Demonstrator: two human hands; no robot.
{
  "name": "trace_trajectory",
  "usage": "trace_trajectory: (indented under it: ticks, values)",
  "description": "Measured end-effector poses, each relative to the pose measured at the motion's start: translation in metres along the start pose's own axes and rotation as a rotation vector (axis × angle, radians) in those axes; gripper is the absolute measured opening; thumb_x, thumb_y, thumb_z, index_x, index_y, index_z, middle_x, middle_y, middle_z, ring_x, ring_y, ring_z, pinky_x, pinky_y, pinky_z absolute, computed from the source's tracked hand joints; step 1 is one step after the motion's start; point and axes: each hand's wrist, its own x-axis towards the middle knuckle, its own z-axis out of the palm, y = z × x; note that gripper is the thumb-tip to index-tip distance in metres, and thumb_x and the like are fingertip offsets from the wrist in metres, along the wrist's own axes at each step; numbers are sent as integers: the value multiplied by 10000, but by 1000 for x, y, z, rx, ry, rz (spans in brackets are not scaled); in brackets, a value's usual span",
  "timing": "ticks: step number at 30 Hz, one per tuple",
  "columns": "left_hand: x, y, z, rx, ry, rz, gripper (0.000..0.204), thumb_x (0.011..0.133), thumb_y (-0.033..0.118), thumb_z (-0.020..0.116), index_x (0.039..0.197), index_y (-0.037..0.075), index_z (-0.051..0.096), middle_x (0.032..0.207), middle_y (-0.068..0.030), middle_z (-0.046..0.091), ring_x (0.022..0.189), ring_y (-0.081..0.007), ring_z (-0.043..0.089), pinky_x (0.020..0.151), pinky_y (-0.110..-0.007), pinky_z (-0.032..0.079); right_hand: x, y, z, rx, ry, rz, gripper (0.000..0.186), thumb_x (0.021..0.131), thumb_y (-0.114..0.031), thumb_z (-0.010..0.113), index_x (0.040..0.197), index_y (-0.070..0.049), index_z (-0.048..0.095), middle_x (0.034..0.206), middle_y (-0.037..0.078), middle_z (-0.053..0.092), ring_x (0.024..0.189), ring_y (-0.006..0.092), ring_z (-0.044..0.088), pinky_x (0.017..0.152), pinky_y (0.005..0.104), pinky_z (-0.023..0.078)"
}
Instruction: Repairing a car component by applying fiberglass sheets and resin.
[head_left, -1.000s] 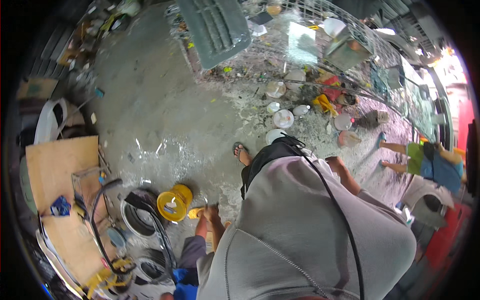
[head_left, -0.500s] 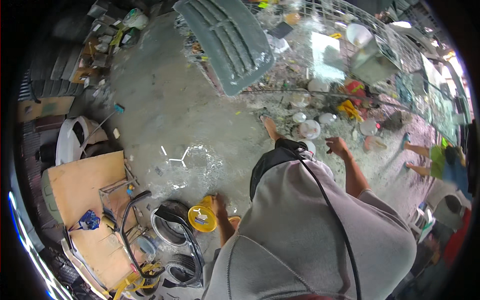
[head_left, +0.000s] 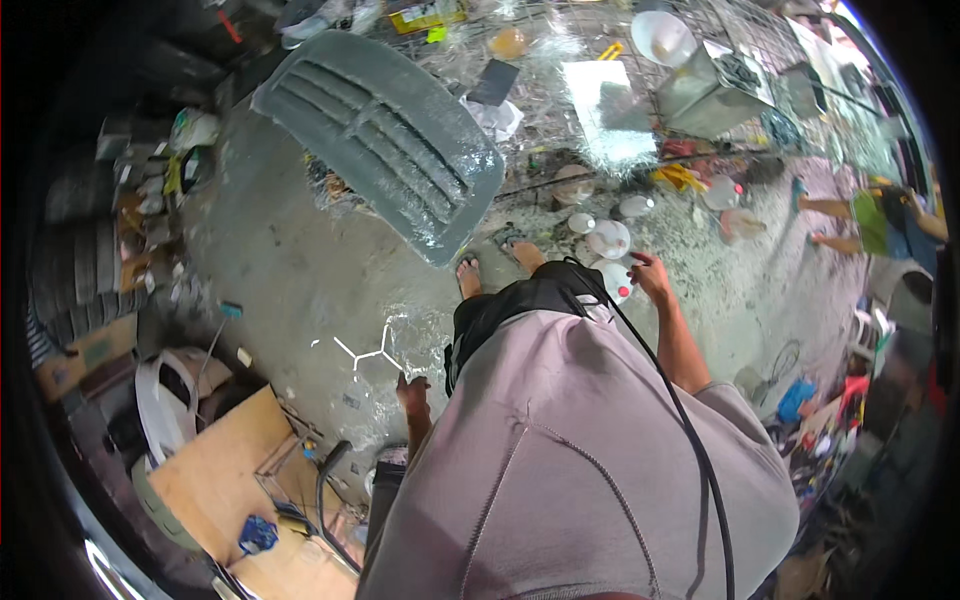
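Note:
My left hand point(head_left: 411, 393) hangs low at my left side over the wet concrete floor, its fingers loosely apart and no object visible in it. On the other side my right hand point(head_left: 652, 277) is held out with bent, separated fingers, also with nothing seen in it. Just beside its fingertips in the picture is a white plastic jug with a red cap point(head_left: 614, 283), standing below; I cannot see any contact. Ahead of my feet lies a large grey ribbed panel point(head_left: 385, 140), its surface glossy in places, resting on a support mostly hidden under it.
More white jugs point(head_left: 609, 239) and a yellow cloth point(head_left: 679, 178) lie ahead right. A mesh-topped table holds a metal bin point(head_left: 713, 92), a white bowl point(head_left: 663, 39) and a white sheet point(head_left: 605, 105). Cardboard point(head_left: 215, 458) leans at left. Another person point(head_left: 872, 222) stands at far right.
I have stepped forward and turned, so the grey panel shows more fully. The yellow round container by my left hand has gone from view. My right hand now appears beside the red-capped jug.

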Motion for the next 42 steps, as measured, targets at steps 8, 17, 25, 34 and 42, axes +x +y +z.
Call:
trace_trajectory:
  ticks: [8, 17, 25, 34, 42]
  values:
    - [160, 130, -6, 510, -295, 129, 913, 701, 114, 720, 1509, -7, 313, 1260, -180, 615, 1158, -297, 581, 961, -405, 476, -154, 116, 12, 339, 545, 126, 438, 872, -34, 476, 1287, -22, 613, 744, 16, 554, 635, 150, 580, 656, 295, 526]
    - [229, 239, 37, -66, -113, 331, 391, 964, 375, 554, 866, 14, 668, 652, -97, 655, 575, -209, 648, 503, -329, 509, -259, 266, 165, 49, 326, 380, 266, 873, -77, 512, 1071, -16, 679, 783, 79, 659, 719, 190, 652, 634, 332, 528]
    - [259, 172, 34, 597, 141, 456, 407, 885, 405, 608, 835, 18, 723, 881, -223, 713, 850, -370, 714, 656, -469, 537, -178, 223, 218, -153, 503, 71, 272, 908, -137, 572, 1133, -33, 685, 837, 87, 688, 853, 207, 693, 693, 360, 534]
    - [234, 195, -22, 429, 175, 435, 132, 690, 101, 615, 700, -23, 570, 712, -123, 631, 674, -216, 633, 618, -367, 510, -141, 100, 162, 260, 293, 267, 362, 943, -144, 564, 1292, -52, 594, 920, 39, 715, 770, 118, 656, 611, 242, 436]
    - [232, 128, -17, 391, 38, 245, 295, 699, 127, 648, 967, 4, 650, 838, -123, 663, 792, -243, 633, 694, -421, 513, -146, 104, 154, 239, 285, 314, 326, 953, -166, 559, 1264, -83, 613, 937, 53, 731, 772, 139, 673, 633, 281, 468]
